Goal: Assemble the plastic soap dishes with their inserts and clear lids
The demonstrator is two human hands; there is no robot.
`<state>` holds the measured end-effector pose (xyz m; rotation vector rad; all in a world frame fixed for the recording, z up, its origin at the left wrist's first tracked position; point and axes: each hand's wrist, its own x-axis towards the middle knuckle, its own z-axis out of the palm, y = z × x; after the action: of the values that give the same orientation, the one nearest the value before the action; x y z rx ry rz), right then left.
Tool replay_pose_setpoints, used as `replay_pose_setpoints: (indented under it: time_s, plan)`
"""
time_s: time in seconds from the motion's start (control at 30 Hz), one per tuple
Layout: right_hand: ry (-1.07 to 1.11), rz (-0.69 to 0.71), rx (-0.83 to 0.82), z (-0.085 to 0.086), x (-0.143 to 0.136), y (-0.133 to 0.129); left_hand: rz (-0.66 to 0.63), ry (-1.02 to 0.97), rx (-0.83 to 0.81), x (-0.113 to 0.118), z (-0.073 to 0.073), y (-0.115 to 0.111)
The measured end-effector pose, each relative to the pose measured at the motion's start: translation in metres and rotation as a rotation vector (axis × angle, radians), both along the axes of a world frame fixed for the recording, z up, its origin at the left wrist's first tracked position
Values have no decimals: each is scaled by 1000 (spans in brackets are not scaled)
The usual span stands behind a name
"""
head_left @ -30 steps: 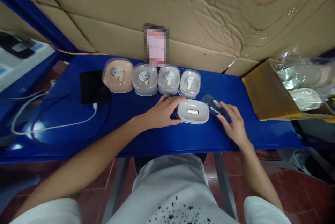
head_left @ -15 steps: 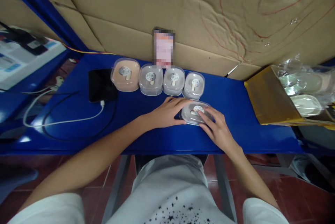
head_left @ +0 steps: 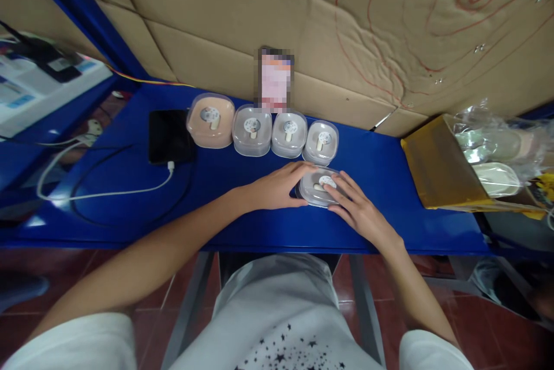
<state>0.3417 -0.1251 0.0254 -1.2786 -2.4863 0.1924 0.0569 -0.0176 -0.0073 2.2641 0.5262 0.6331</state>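
A clear-lidded container (head_left: pixel 315 192) with a round label lies on the blue table (head_left: pixel 268 228), near its front edge. My left hand (head_left: pixel 283 185) grips its left side, thumb at the front and fingers behind. On its right side rests my right hand (head_left: pixel 357 208), fingers spread over the lid and label. Behind it stands a row of similar closed containers: a peach one (head_left: pixel 211 133) at the left, then greyish ones (head_left: pixel 251 142), (head_left: pixel 289 142) and a smaller one (head_left: pixel 321 150) at the right.
A phone (head_left: pixel 276 81) leans on the cardboard wall (head_left: pixel 208 18). To the left lie a black device (head_left: pixel 168 136) and its white cable (head_left: pixel 116 202). An open box (head_left: pixel 445 168) with plastic-wrapped items stands at the right. White boxes (head_left: pixel 47 98) are at the far left.
The view has shifted slightly. My right hand's fingers have moved a little over the lid; both hands remain on the container.
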Motion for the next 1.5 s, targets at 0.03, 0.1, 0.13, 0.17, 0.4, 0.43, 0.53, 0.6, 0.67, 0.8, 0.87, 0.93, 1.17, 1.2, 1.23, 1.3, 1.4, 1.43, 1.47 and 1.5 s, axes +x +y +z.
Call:
replay_pose_setpoints:
  time_s: [0.03,0.1,0.13,0.17,0.4,0.43,0.53,0.6,0.67,0.8,0.87,0.93,1.17,1.2,1.23,1.3,1.4,1.43,1.47,1.5]
  plan:
    - [-10,3,11,0,0,0,0,0,0,0,0,0]
    - [-21,8,29,-1,0,0,-7,-13,3,0,1,1]
    - [-24,7,37,-1,0,-1,-15,-23,5,0,2,1]
    - [-27,6,44,-1,0,-1,-24,-33,7,0,3,1]
    - [-45,-12,89,-8,-3,-5,-9,-25,11,0,4,0]
    - [-44,-15,102,-10,-3,-5,-4,-23,11,0,3,0]
    - [-42,-30,137,-21,-5,-9,-4,-28,13,0,1,0]
    - [-45,-40,144,-26,-4,-10,-3,-27,11,1,1,0]
    - [-41,-40,136,-28,-4,-11,3,-20,7,1,1,-1]
    - [22,-43,77,-27,-3,-7,22,1,-6,1,2,-1]
    - [59,-53,48,-25,-2,-6,26,6,-8,2,2,-2]
    - [76,-52,21,-22,2,-8,12,3,0,3,2,-2]
    - [-64,-440,139,-19,46,-28,34,84,118,2,-1,-3]
    - [-94,-533,195,-20,53,-26,56,103,152,1,-1,-2]
    - [-121,-606,238,-21,58,-22,77,113,193,1,-1,-2]
    - [-150,-671,277,-22,64,-8,115,114,290,1,1,-1]
    - [-138,-641,240,-18,62,27,214,109,437,-3,8,7]
    - [-111,-621,217,-15,61,40,274,118,480,-6,12,11]
    - [-68,-600,196,-12,59,54,344,132,517,-10,17,16]
    - [-12,-576,178,-9,58,68,414,154,550,-15,21,22]
